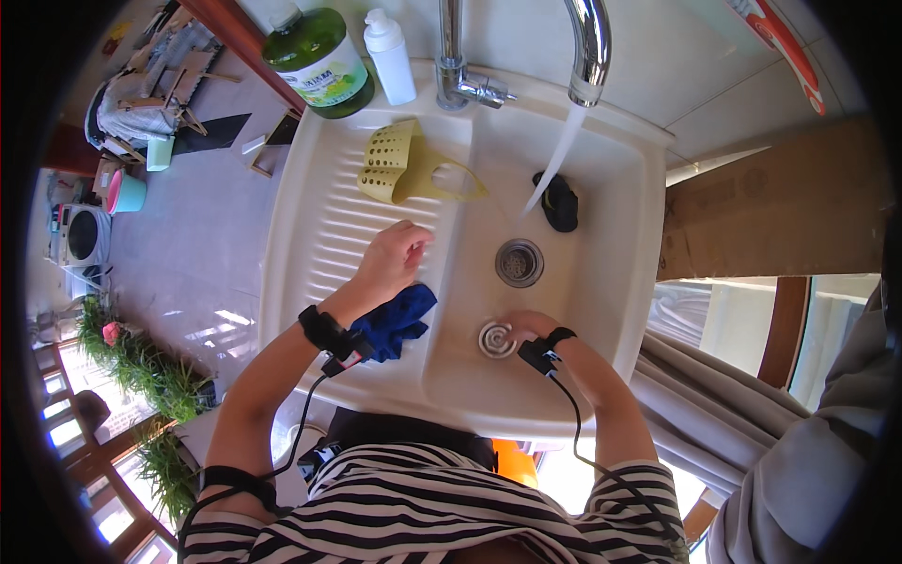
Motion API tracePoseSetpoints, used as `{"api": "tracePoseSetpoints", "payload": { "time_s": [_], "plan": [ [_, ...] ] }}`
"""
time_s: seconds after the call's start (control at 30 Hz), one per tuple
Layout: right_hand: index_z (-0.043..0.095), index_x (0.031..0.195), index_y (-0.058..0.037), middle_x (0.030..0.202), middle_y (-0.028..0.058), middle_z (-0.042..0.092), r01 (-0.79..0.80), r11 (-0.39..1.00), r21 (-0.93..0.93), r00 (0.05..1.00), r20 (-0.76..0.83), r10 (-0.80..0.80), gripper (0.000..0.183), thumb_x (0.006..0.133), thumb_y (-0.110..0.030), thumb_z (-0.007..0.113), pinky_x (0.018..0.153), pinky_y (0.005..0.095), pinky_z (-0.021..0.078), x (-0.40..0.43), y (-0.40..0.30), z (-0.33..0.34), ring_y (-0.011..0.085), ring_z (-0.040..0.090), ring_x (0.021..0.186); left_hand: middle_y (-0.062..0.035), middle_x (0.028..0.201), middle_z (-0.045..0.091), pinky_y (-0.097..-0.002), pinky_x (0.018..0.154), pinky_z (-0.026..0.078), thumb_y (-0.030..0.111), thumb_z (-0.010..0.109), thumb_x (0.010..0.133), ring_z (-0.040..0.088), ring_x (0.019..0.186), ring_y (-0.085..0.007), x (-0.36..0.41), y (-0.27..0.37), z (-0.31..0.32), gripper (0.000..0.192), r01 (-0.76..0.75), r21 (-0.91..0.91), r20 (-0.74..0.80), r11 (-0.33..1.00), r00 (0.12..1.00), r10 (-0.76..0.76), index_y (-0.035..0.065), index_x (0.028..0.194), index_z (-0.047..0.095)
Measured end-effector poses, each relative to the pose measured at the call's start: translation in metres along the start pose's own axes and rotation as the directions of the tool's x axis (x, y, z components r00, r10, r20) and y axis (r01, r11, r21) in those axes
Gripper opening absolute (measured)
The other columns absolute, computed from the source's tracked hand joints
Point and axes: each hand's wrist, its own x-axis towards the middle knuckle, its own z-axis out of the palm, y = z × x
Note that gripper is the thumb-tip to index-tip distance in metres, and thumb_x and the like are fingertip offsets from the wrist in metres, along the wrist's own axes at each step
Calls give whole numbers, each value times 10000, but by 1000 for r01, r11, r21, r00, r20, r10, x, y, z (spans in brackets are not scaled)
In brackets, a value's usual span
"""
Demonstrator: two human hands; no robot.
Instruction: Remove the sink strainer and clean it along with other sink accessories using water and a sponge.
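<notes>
A cream laundry sink point(451, 381) with a ribbed washboard point(331, 218) lies before me. My left hand point(396, 261) hovers over the washboard, fingers curled in, with nothing visible in them. Beside its wrist is a crumpled dark blue cloth point(398, 321). Down in the basin, my right hand point(533, 326) has its blurred fingers at the right edge of a round metal drain strainer point(497, 340). The open drain point(519, 264) sits just beyond. Water runs from the chrome faucet point(590, 53) near a small black cloth item point(560, 203).
A yellow perforated sink caddy point(391, 162) rests on the washboard. On the back ledge stand a green detergent bottle point(320, 63) and a white pump bottle point(391, 60). A cardboard piece point(768, 211) borders the right side. Cables run from both wrist straps.
</notes>
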Motion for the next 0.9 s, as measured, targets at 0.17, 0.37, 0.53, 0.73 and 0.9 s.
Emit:
{"api": "tracePoseSetpoints", "payload": {
  "time_s": [0.17,0.37,0.53,0.73,0.9],
  "plan": [
    [543,1054,-8,873,160,595,282,857,431,904,-420,-86,359,822,-281,577,708,335,474,-24,1,-72,258,580,801,-157,1014,515,-396,759,434,-65,534,677,510,931,-333,20,3,-6,338,-138,276,-69,951,984,163,17,1005,539],
    [588,1022,-26,849,5,595,605,263,752,536,-628,565,259,872,-233,550,677,238,450,-50,-46,-215,93,542,787,-197,1159,450,-408,861,407,7,580,710,458,1054,-361,30,-12,9,426,-72,461,4,885,997,79,6,1123,476],
    [579,1115,-19,973,34,618,645,636,423,231,-902,366,327,911,-263,502,808,232,415,-170,-132,-325,95,543,832,-169,919,585,-370,734,457,155,595,815,561,830,-340,87,95,-41,265,-378,28,-365,925,858,361,3,1028,550],
    [605,1093,-18,983,62,640,651,738,180,113,-984,140,276,866,-174,582,820,240,426,-175,-163,-360,102,568,881,-138,782,621,-301,655,458,292,609,827,587,731,-194,133,174,-82,348,-365,-354,-357,861,904,237,-25,970,613],
    [650,1017,-36,877,71,668,752,639,161,90,-986,143,233,796,-107,660,721,220,456,-164,-188,-350,94,584,759,-48,922,628,-232,735,446,327,610,843,559,825,-97,120,171,-105,398,-101,-493,-56,864,995,85,-3,1064,593]
  ]
}}
